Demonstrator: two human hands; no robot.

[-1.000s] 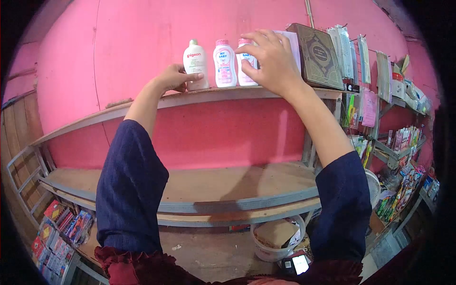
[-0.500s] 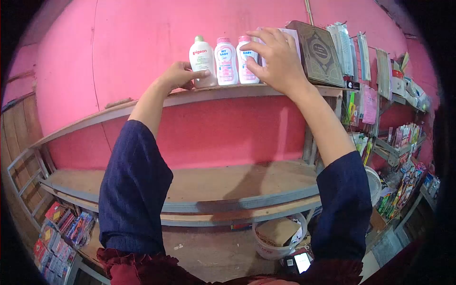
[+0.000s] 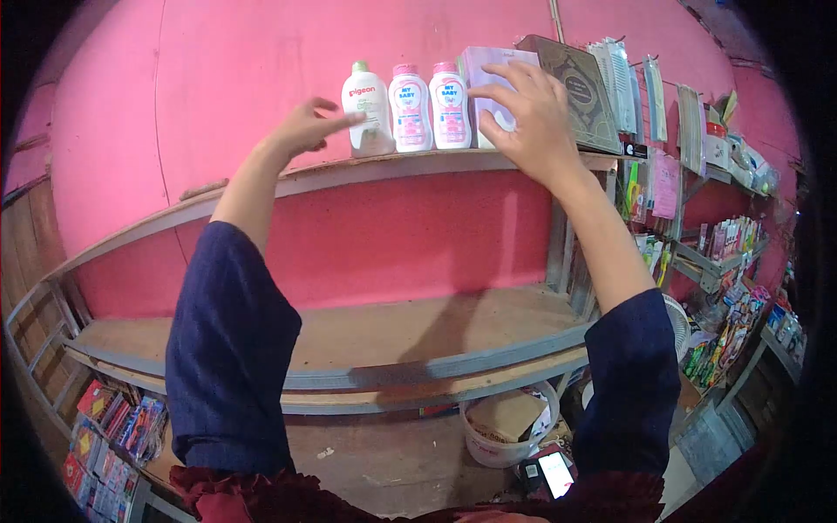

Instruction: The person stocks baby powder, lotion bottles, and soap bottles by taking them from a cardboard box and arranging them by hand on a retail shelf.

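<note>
left hand point(image 3: 305, 126) raised, fingers loosely spread, empty; right hand point(image 3: 532, 118) raised, fingers splayed, empty; both forearms upstretched

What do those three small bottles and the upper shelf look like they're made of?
The bottles look like smooth, slightly glossy white plastic with printed labels, two with pink caps. The upper shelf looks like bare, worn wood, matte and unpainted, with rough edges.

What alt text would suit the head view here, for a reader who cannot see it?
Two bare hands in dark blue sleeves reach up to a high wooden shelf on a pink wall: the left hand open beside a white Pigeon bottle, the right hand open before a pale lilac box. Two pink-capped baby powder bottles stand between.
</note>
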